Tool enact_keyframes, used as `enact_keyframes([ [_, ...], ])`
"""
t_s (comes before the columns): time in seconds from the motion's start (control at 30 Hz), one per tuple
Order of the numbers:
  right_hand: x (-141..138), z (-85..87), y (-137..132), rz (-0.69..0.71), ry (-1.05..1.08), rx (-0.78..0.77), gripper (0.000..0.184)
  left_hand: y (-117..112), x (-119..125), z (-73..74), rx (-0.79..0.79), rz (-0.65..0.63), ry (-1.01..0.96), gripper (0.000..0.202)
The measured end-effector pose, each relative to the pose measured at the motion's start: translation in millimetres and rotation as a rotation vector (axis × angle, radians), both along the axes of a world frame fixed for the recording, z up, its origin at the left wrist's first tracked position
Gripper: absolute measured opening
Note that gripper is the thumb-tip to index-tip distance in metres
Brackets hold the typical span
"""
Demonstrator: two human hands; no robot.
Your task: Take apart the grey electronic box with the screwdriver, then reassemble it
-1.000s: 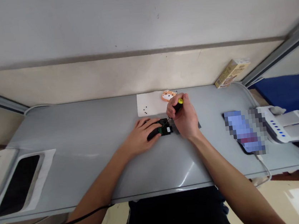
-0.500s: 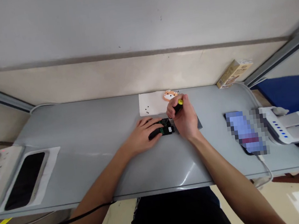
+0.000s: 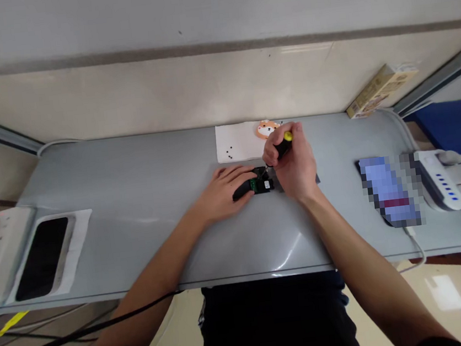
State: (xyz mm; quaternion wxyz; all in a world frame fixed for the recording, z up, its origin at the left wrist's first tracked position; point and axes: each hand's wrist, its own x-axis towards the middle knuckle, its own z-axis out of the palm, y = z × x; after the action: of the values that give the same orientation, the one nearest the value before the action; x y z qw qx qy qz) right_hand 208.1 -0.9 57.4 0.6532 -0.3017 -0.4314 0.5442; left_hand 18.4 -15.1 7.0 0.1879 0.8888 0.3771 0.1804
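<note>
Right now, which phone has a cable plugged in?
The right-hand phone: a white cable meets its near end. The left-hand phone, dark-screened on white paper, shows no cable.

The left hand [image 3: 226,193] grips a black device [image 3: 263,186] with green circuitry on the grey bench [image 3: 130,173], fingers spread across it and thumb on its near side. The right hand [image 3: 298,160] is wrapped around a yellow-capped screwdriver [image 3: 282,146], its shaft slanting down to the device; the exact contact is too small to tell. Just beyond lies white paper [image 3: 242,148], bearing small dark bits [image 3: 230,157] and an orange-and-white animal face [image 3: 266,129]. A phone [image 3: 42,258] lies at far left, a box [image 3: 379,90] stands tilted at back right, and a pixelated screen [image 3: 388,188] lies beside a white power strip [image 3: 443,182]
</note>
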Motion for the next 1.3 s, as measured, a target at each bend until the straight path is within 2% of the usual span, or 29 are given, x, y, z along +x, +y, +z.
enact_keyframes([
  [0.17,0.5,-1.1,0.9,-0.054,-0.007,-0.005,0.048,0.0,-0.6,0.7,0.017,-0.018,0.0,0.03],
  [0.47,-0.1,-1.5,0.4,-0.059,-0.022,-0.001,0.047,-0.8,0.3,2.0,0.023,-0.006,-0.004,0.028],
  [1.13,-0.6,-2.4,-1.1,0.022,0.05,0.017,0.042,-0.5,0.0,2.0,0.029,-0.007,0.039,0.036],
  [1.3,-0.7,-2.1,-1.1,0.027,0.022,-0.021,0.046,-0.6,-0.1,1.9,0.032,0.003,0.043,0.036],
])
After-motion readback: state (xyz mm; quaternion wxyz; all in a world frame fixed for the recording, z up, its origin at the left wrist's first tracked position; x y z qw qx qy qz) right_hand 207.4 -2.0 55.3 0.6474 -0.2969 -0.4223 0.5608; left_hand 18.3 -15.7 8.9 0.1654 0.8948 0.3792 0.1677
